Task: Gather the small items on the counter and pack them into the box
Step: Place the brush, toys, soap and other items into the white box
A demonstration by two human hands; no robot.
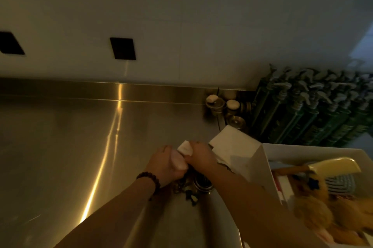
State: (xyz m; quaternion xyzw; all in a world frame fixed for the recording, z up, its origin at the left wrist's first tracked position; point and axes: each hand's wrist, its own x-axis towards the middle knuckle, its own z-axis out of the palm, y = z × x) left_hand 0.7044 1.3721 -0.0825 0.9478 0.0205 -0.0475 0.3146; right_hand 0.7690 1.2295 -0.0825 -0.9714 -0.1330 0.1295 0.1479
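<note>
Both hands meet over the steel counter (60,146). My left hand (163,165), with a bead bracelet on its wrist, grips a small pale rounded item (178,161). My right hand (201,157) pinches a small white packet (184,147) beside it. Under the hands lies a dark heap of small items (193,189), among them a round tin; details are too dim to tell. The white box (268,167) stands open at the right, holding a yellow comb (335,165), a striped item and a fuzzy orange toy (314,209).
A white lid or card (232,142) leans against the box's left wall. Small glass jars with stoppers (216,104) stand at the back by the wall. Rows of dark green pump bottles (312,110) fill the back right. Two black sockets are on the wall.
</note>
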